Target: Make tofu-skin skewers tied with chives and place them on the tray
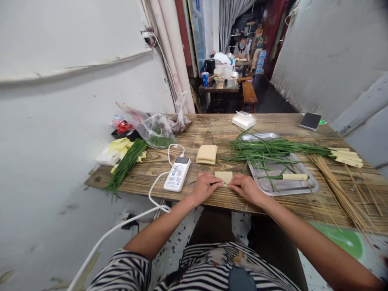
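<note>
My left hand (207,186) and my right hand (245,187) meet at the near edge of a small pale yellow tofu sheet (223,176) lying on the table. The fingers of both hands are closed in a pinch, one hand at each near corner. A thin bit of green shows between the fingertips, too small to make out fully. Just beyond lies a stack of square tofu sheets (206,154). To the right, long green chives (273,146) lie across a metal tray (306,188), which also holds a tofu roll (294,176) with chives sticking out.
Several finished rolls (347,157) and many thin wooden skewers (339,194) lie at right. A white power bank (177,174) with a cable is left of my hands. Further left are a chive bundle (129,161) and plastic bags (157,129). A phone (309,121) lies far right.
</note>
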Available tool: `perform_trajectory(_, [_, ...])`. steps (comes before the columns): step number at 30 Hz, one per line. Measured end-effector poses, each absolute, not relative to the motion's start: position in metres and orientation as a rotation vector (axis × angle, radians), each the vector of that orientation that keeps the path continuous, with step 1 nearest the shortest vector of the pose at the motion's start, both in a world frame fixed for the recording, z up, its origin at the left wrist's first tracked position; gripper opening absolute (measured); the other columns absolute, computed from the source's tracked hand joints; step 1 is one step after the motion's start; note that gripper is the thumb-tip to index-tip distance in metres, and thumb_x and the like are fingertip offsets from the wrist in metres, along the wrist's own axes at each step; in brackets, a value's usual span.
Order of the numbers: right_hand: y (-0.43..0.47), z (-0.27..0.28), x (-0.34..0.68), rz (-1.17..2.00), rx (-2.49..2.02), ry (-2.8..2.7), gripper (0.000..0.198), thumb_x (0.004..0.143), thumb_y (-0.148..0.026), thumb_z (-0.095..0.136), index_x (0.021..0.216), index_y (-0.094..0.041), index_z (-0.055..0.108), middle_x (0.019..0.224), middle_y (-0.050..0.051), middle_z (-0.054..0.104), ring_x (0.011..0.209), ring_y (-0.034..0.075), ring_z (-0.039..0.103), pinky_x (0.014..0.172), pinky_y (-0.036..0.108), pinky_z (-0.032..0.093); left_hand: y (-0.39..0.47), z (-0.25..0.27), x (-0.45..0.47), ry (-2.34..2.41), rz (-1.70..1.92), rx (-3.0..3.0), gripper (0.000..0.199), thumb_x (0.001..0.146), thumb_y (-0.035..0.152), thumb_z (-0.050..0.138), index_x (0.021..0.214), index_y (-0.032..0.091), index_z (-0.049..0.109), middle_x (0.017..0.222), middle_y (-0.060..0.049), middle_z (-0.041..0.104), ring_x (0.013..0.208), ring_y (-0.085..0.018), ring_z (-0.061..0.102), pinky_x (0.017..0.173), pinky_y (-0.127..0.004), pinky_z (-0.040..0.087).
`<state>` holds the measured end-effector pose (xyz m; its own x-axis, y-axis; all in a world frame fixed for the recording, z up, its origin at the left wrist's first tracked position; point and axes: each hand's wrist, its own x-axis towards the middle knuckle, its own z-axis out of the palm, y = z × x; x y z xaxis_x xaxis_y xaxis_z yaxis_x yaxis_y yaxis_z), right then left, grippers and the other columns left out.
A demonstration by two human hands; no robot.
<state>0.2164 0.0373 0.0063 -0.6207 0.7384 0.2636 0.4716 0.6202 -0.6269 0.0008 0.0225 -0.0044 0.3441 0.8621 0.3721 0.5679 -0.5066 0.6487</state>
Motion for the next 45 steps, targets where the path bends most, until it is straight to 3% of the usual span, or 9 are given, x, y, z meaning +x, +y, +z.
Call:
perform_trajectory(5, [0.047,0.008,0.216,0.959,-1.065,-2.23,0.018,0.081,-0.024,0.06,0.07,-0.017,0.072,0.071,0.003,0.067,0.067,0.015,0.06,0.064,0.024,0.042,0.023,-0.006,-0.004,1.104,0.973,2.491,0.028,0.095,0.035,0.049,0.088,0.022,0.073,0.075,-0.003,0.07,0.072,-0.015,0.059,0.076,-0.033,0.037])
perform_trajectory(13, [0.054,0.011,0.214,1.027,-1.137,-2.223,0.014,0.073,-0.017,0.061,0.064,-0.017,0.072,0.067,0.002,0.067,0.066,0.015,0.06,0.061,0.023,0.041,0.021,-0.004,-0.01,1.012,0.834,2.864,0.031,0.099,0.025,0.036,0.105,0.023,0.067,0.076,-0.003,0.065,0.075,-0.015,0.053,0.073,-0.032,0.032])
perform_trajectory(21, [0.056,0.009,0.214,1.029,-1.122,-2.221,0.013,0.071,-0.014,0.06,0.064,-0.016,0.071,0.066,0.001,0.066,0.065,0.014,0.059,0.06,0.022,0.041,0.02,0.002,-0.004,0.962,0.749,2.966,0.032,0.1,0.021,0.033,0.1,0.015,0.064,0.08,-0.006,0.064,0.08,-0.017,0.053,0.073,-0.033,0.035])
perform_trajectory(25, [0.057,0.008,0.214,1.029,-1.097,-2.238,0.014,0.073,-0.013,0.059,0.068,-0.016,0.072,0.07,0.002,0.067,0.068,0.014,0.06,0.063,0.022,0.042,0.019,0.003,-0.002,1.006,0.719,2.905,0.024,0.097,0.029,0.044,0.098,0.017,0.065,0.084,-0.006,0.066,0.082,-0.017,0.055,0.075,-0.033,0.035])
perform_trajectory(31, [0.05,0.01,0.211,0.858,-1.193,-2.297,0.015,0.077,-0.011,0.059,0.07,-0.016,0.07,0.069,0.002,0.065,0.066,0.014,0.058,0.063,0.023,0.04,0.017,0.002,0.002,1.087,0.826,2.806,0.02,0.095,0.026,0.049,0.091,0.02,0.067,0.084,-0.003,0.068,0.08,-0.015,0.056,0.076,-0.034,0.033])
perform_trajectory(38, [0.016,0.017,0.203,0.181,-1.188,-2.442,0.015,0.089,-0.024,0.056,0.095,-0.016,0.067,0.091,0.01,0.062,0.091,0.023,0.052,0.08,0.034,0.04,0.014,0.001,0.005,1.173,0.779,2.79,0.02,0.095,0.027,0.049,0.091,0.02,0.068,0.081,-0.003,0.068,0.08,-0.015,0.056,0.077,-0.035,0.031])
perform_trajectory(45, [0.015,0.009,0.2,0.142,-1.462,-2.39,0.021,0.081,-0.033,0.067,0.09,-0.015,0.066,0.089,0.01,0.061,0.087,0.024,0.052,0.078,0.034,0.039,0.014,-0.005,0.004,1.181,0.801,2.798,0.022,0.097,0.027,0.046,0.092,0.022,0.067,0.083,-0.002,0.068,0.08,-0.015,0.056,0.075,-0.035,0.03])
